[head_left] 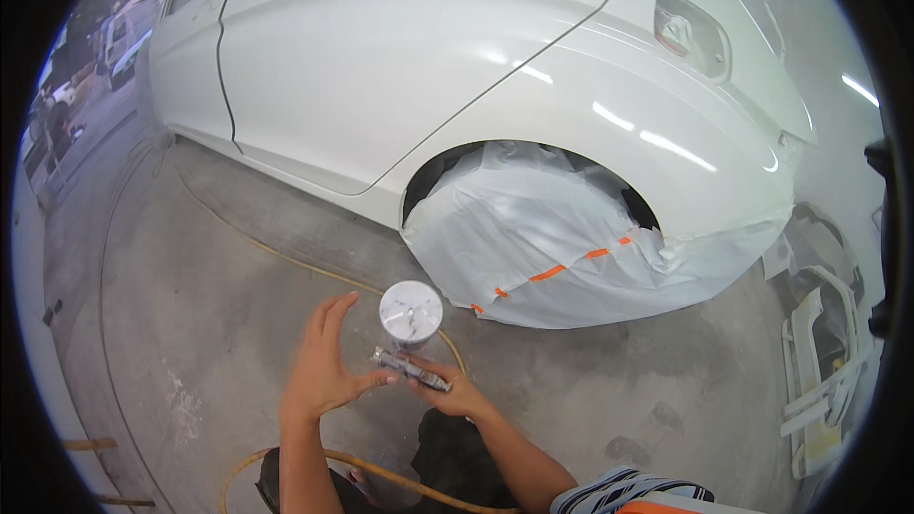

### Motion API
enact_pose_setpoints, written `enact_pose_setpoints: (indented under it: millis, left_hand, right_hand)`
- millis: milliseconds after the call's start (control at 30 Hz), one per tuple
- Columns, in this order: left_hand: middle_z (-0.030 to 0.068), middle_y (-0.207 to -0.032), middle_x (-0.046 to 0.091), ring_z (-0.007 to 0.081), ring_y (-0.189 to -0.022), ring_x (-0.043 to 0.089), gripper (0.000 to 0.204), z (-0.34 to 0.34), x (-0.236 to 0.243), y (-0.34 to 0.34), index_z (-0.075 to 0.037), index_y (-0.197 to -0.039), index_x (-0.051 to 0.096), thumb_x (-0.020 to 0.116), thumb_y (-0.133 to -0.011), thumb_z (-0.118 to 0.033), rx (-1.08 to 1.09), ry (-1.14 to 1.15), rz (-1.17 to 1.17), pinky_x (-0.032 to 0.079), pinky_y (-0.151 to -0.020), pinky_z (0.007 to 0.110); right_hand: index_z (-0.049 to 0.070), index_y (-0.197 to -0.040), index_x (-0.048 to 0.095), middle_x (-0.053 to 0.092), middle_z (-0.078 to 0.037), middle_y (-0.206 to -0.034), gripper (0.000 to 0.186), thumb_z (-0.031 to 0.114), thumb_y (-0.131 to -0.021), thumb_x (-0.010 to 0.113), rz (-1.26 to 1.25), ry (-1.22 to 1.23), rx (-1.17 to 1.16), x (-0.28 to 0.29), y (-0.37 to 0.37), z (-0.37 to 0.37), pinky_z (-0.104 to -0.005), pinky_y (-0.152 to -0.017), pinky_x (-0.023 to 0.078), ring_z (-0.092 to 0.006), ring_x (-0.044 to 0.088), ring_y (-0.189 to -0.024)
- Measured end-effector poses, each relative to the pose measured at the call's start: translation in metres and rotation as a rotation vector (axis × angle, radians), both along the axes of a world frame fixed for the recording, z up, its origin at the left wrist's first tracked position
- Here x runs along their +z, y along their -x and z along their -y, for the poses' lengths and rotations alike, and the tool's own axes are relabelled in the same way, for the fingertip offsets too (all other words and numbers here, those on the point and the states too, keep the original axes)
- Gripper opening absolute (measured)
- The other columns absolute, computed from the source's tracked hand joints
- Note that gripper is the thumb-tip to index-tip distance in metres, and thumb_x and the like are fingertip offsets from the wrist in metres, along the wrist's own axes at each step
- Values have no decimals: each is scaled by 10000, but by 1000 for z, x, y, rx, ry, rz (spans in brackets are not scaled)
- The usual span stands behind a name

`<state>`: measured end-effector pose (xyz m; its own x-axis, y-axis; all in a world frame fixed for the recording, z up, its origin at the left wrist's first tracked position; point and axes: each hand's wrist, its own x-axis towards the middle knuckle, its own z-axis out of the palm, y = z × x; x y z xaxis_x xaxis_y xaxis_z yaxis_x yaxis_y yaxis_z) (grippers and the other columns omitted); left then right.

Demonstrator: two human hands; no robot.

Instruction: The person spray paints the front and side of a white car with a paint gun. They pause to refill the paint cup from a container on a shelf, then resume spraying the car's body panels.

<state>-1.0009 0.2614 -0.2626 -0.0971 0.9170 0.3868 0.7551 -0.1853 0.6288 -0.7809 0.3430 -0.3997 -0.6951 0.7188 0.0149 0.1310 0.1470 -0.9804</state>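
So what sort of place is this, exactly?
Probably a car paint shop: a pale sheet hangs across the wheel arch of a white car, and the person's right hand holds what looks like a spray gun.

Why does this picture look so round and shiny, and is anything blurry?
Head view: the fisheye lens bends straight edges, with black surrounding a round image; head view: bright streaks glare off the white car above its pale wheel cover; head view: the background vehicle at upper left looks hazy, the spray gun clearer.
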Motion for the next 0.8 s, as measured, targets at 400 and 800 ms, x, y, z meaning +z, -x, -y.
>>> enact_pose_setpoints:
  millis: [400,800]
  left_hand:
    - [116,-1125,619,318,-960,654,759,-2,-6,-70,-182,-1331,619,820,-707,-563,-118,-104,-367,530,-794,424]
    - [136,-1010,623,358,-773,637,625,-6,-30,-89,-66,-1223,595,602,-893,-596,184,6,-390,488,-670,425]
  right_hand:
    - [64,-1265,694,735,-139,-1071,474,329,-887,803,63,-55,-38,1,-60,54,-364,-889,534,-275,710,-976]
    - [217,-1172,768,675,-74,-852,404,351,-798,846,171,-359,-380,-17,-48,73,-386,-677,530,-275,679,-757]
